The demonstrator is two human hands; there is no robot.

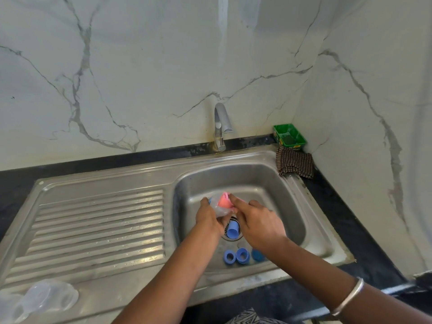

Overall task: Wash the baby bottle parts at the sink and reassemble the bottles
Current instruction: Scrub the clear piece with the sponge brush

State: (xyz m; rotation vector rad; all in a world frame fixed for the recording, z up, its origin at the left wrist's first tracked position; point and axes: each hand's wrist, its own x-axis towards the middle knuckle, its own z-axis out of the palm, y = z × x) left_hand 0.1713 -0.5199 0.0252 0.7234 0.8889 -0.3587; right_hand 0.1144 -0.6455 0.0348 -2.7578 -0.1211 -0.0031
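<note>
Over the steel sink, a left hand grips a clear bottle part while the right hand pinches a pink sponge against it.

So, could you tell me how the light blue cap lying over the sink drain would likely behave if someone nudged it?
The light blue cap lies on its side and looks round, so it would probably roll. It looks like thin plastic, likely light. The sink is steel and possibly wet, so it may slide.

Left hand grips clear plastic bottle over steel sink basin, right hand pushing pink sponge into it; blue rings lie below.
</note>
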